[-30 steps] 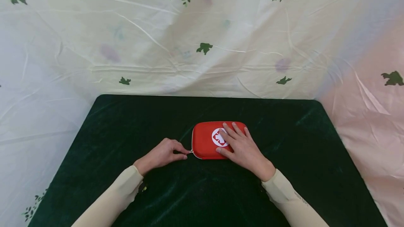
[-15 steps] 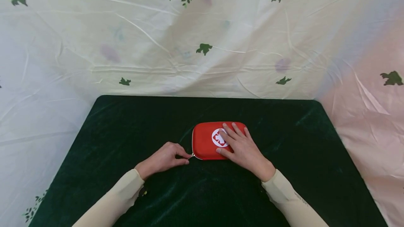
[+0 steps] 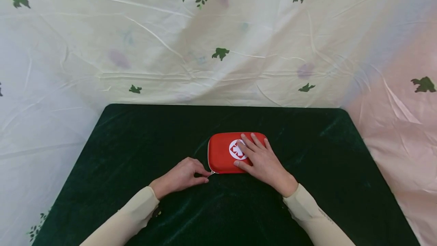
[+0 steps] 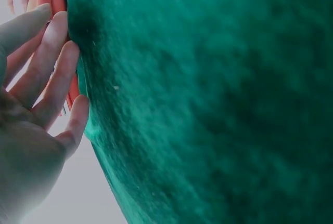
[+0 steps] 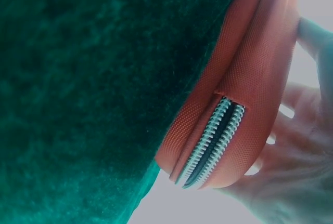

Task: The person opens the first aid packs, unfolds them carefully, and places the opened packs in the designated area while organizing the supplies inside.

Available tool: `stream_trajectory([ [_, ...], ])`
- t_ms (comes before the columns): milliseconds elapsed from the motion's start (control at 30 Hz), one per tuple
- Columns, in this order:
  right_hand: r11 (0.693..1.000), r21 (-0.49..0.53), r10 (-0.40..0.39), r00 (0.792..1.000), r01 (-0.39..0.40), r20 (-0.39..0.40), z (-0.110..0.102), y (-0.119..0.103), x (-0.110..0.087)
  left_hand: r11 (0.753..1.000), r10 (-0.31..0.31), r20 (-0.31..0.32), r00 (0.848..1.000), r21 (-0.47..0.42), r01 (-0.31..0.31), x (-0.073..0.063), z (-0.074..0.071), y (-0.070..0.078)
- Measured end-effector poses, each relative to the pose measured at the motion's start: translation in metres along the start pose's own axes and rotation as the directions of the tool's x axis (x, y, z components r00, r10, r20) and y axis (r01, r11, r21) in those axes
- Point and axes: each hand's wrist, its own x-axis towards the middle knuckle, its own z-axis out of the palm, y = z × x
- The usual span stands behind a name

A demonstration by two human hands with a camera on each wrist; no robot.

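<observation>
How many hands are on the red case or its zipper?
2. The left hand pinches the zipper pull at the red case's near-left corner; the right hand lies spread on the case's right part. No others show.

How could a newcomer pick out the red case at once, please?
On the green cloth, find the right hand. Beneath it lies the case, its zipper pull pinched by the left hand; only it is red, with a round white emblem.
</observation>
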Motion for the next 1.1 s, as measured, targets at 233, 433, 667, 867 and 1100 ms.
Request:
stream_trajectory([
  [233,1.000,0.006,-0.001,1.000,0.001,-0.002,0.000,0.000,0.000,0.993,-0.034,0.037,0.999,0.113,0.030,0.008,-0.010,0.037],
  [433,1.000,0.003,0.001,1.000,-0.001,-0.001,0.000,-0.001,0.000,0.974,-0.075,0.047,0.996,0.217,0.063,0.013,-0.010,0.050],
  [667,1.000,0.009,0.006,1.000,-0.006,-0.012,-0.001,0.000,0.000,0.956,-0.084,0.005,0.996,0.284,0.079,0.009,-0.009,0.044],
  [867,0.999,0.044,0.003,1.000,-0.002,-0.022,0.001,0.001,0.001,0.954,-0.127,-0.060,0.990,0.265,0.138,0.007,-0.023,0.053],
  [1100,0.999,0.031,-0.034,0.998,0.035,-0.051,0.001,0.001,-0.001,0.966,-0.130,-0.295,0.946,0.176,0.188,0.022,-0.025,0.048],
])
